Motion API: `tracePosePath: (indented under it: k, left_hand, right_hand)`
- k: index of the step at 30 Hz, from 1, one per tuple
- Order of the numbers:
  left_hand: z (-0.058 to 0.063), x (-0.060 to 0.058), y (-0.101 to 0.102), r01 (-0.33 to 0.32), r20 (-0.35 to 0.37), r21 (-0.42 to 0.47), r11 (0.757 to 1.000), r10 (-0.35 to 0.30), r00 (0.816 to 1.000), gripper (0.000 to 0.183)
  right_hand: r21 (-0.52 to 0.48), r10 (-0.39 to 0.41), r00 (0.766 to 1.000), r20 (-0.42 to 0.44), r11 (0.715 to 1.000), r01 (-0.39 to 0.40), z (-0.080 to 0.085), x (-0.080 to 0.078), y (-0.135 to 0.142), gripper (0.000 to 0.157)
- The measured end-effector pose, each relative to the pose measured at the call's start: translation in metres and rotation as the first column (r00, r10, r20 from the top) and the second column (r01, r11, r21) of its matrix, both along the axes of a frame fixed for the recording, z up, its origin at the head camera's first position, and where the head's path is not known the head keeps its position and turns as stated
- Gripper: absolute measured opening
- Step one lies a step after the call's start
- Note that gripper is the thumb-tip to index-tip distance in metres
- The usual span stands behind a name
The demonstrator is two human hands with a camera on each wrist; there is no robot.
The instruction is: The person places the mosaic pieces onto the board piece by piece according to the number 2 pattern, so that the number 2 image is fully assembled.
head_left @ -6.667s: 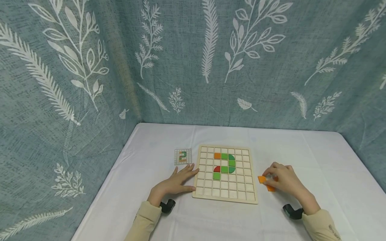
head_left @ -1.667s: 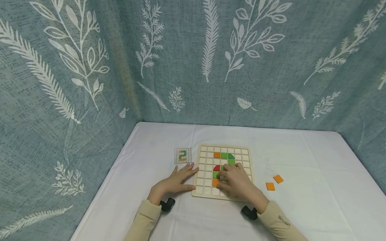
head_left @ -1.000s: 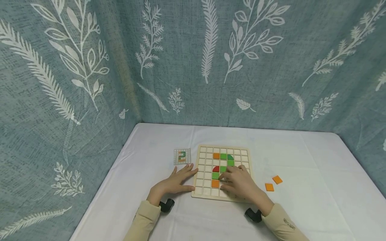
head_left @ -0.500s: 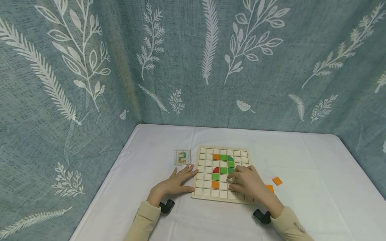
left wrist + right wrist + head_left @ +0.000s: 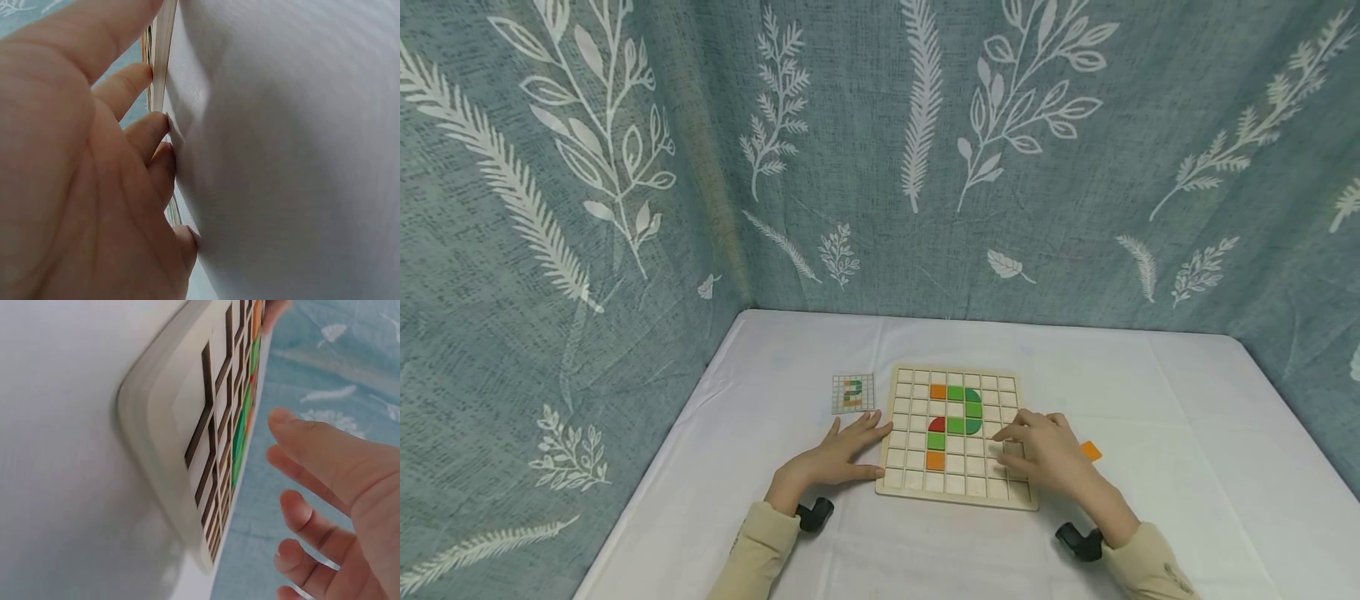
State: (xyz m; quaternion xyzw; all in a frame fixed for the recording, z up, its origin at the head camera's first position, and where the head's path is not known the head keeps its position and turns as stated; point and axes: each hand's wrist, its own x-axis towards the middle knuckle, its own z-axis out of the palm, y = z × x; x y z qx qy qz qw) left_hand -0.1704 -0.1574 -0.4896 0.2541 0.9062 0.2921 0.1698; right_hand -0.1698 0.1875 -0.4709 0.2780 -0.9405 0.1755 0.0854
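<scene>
A wooden grid board [image 5: 917, 486] lies on the white table. Set in its cells are orange, green and red tiles, among them an orange tile [image 5: 936, 461] below a green one [image 5: 937, 442] and a red quarter-round tile [image 5: 937, 424]. My left hand [image 5: 838, 457] rests with fingers spread at the board's left edge, and its fingertips touch that edge in the left wrist view. Over the board's right side hovers my right hand [image 5: 1048, 450], its fingers loosely bent with nothing between them. One loose orange tile [image 5: 1091, 451] shows just beyond the right hand.
A small pattern card [image 5: 853, 393] with a coloured figure lies left of the board, close to the left fingertips. White cloth [image 5: 1180, 433] covers the table. A blue-green leaf-patterned curtain [image 5: 865, 167] hangs behind and at the sides.
Earlier my right hand was at the loose orange tiles, then over the board, where one orange tile now sits below the green. It has since drawn back rightward, covering a loose tile. Left hand stays.
</scene>
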Motion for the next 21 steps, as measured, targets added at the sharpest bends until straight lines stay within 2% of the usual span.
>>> tracePosePath:
  k: [10,21]
  left_hand:
    - [0.002,0.001,0.001,0.002,-0.007,0.002,1.0,-0.002,1.0,0.07]
    - [0.003,0.002,0.0,0.005,-0.006,0.002,1.0,-0.005,1.0,0.07]
  right_hand:
    - [-0.011,-0.023,0.999,-0.039,1.0,0.022,-0.002,0.002,0.023,0.02]
    - [0.016,-0.062,0.997,-0.036,0.998,0.062,-0.004,0.006,0.047,0.018]
